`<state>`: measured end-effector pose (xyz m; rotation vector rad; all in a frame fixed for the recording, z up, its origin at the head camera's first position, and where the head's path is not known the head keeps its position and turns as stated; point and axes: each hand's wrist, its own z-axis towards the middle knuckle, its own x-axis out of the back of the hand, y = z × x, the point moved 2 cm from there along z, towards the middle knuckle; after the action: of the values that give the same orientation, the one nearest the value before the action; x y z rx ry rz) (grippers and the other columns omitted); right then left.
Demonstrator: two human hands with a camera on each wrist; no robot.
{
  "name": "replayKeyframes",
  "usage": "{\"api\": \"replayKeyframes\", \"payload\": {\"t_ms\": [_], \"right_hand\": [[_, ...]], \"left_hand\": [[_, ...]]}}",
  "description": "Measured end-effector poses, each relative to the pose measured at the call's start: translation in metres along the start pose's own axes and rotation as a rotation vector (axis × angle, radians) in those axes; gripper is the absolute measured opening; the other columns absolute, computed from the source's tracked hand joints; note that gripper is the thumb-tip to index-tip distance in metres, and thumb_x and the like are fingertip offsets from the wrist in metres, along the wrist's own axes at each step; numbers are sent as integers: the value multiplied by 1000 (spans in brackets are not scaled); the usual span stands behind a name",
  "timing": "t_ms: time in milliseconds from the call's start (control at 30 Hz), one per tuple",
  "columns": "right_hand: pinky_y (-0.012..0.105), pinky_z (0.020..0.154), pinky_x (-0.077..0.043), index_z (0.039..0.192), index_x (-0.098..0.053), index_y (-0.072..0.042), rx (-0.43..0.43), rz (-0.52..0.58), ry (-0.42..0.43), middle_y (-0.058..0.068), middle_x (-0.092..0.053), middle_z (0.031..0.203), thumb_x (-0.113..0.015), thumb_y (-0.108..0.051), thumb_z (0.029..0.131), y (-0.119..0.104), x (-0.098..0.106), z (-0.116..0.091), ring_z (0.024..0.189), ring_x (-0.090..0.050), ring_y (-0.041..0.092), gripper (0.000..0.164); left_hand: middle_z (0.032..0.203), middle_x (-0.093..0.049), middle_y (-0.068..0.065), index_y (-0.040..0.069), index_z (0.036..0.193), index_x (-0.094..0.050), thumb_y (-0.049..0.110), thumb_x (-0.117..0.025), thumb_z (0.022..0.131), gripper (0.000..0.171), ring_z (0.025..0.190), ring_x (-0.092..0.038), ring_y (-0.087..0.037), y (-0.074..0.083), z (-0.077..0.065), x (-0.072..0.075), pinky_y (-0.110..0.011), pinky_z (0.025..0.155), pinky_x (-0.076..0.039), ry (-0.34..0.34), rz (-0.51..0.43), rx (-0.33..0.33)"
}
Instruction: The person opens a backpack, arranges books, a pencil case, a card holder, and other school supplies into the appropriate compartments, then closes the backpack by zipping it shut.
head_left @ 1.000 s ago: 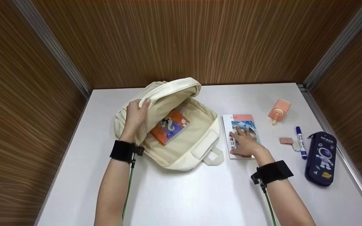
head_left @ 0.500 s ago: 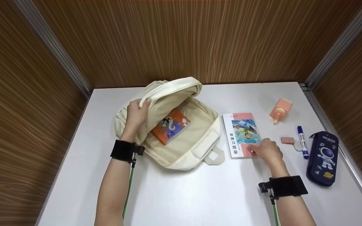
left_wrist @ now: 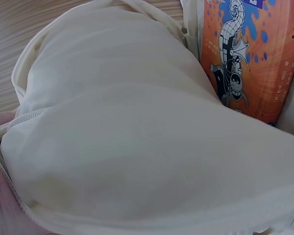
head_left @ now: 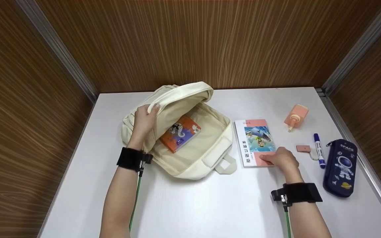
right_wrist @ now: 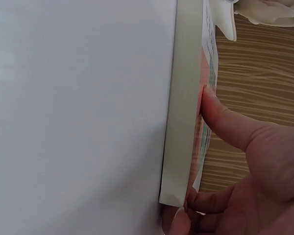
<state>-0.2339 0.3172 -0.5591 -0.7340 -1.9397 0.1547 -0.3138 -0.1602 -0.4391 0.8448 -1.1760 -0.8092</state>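
Note:
My left hand (head_left: 144, 119) pinches the raised flap of a cream backpack (head_left: 190, 172), which lies unzipped on the table. An orange and purple book (head_left: 180, 133) lies inside; the flap hides part of it. In the left wrist view the flap's lining (left_wrist: 117, 127) fills most of the picture. To the right of the bag lies a white and pink book (head_left: 258, 138) with a picture on its cover. My right hand (head_left: 283, 160) grips this book's near right corner, thumb on the cover. In the right wrist view fingertips curl round the page block (right_wrist: 183, 112) at the corner.
Right of the book are a pink pump bottle (head_left: 296, 116), a small pink and white item (head_left: 303, 148), a blue and white marker (head_left: 319, 150) and a navy pencil case (head_left: 340, 168). Wood-grain panels (head_left: 207, 43) enclose the white table (head_left: 190, 208) at the back and sides.
My right hand has slid from the middle of the white and pink book's cover to its near right corner and taken hold there. My left hand still holds the flap.

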Motion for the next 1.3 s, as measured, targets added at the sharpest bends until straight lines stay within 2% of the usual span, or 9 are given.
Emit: {"api": "replayKeyframes", "payload": {"t_ms": [200,433,533,700,867,933,1000,1100,1300], "right_hand": [[46,75,-45,124,-43,22,0,14,-19,33,-53,108,-68,-54,86,2,0,3,89,-52,37,89],[56,95,-40,131,-33,25,9,63,-49,39,-45,121,-76,-50,81,5,11,7,102,-48,43,100],[54,92,-41,128,-34,25,13,90,-32,37,-46,116,-81,-46,78,7,15,7,99,-48,42,99],[51,86,-44,121,-42,25,35,134,59,37,-50,113,-83,-39,76,7,19,4,94,-50,39,89],[50,90,-44,131,-44,20,22,276,195,37,-49,125,-84,-32,77,5,24,1,104,-49,41,85],[48,93,-40,134,-44,16,25,328,250,35,-49,128,-82,-27,78,4,26,0,110,-45,42,81],[46,91,-38,138,-41,13,38,359,269,33,-48,132,-79,-22,81,4,30,-2,115,-39,43,76],[46,89,-36,143,-37,9,74,358,256,33,-45,137,-73,-15,86,6,37,-4,117,-34,44,71],[44,85,-44,148,-33,5,95,298,156,35,-39,140,-69,-4,84,9,57,-4,111,-44,42,73]], "left_hand": [[66,-48,-2,7,70,-57,26,-60,98,34,66,-43,-20,0,-1,0,-30,64,-37,1,-1,-7],[63,-43,-1,8,67,-53,24,-61,98,36,64,-40,-21,1,-1,0,-30,61,-35,10,-4,-17],[63,-45,-1,8,67,-54,24,-61,98,35,64,-41,-20,1,-1,0,-30,62,-35,9,5,-15],[65,-47,-3,6,70,-56,25,-60,98,34,65,-43,-20,0,0,-1,-30,62,-37,-1,7,-16],[68,-51,-4,5,71,-58,24,-60,98,32,68,-45,-21,1,0,-1,-30,65,-39,6,8,-18],[68,-52,-4,5,71,-59,24,-60,98,33,68,-46,-20,1,0,0,-30,65,-39,3,8,-13],[68,-51,-4,5,71,-58,25,-60,98,33,67,-45,-21,1,-1,0,-31,64,-38,-5,8,-9],[67,-50,-3,6,71,-57,26,-60,99,34,66,-44,-20,1,-1,0,-30,63,-38,-10,7,-3],[63,-44,-1,9,67,-53,26,-60,98,36,62,-41,-19,0,-1,0,-29,60,-35,1,11,-1]]}}
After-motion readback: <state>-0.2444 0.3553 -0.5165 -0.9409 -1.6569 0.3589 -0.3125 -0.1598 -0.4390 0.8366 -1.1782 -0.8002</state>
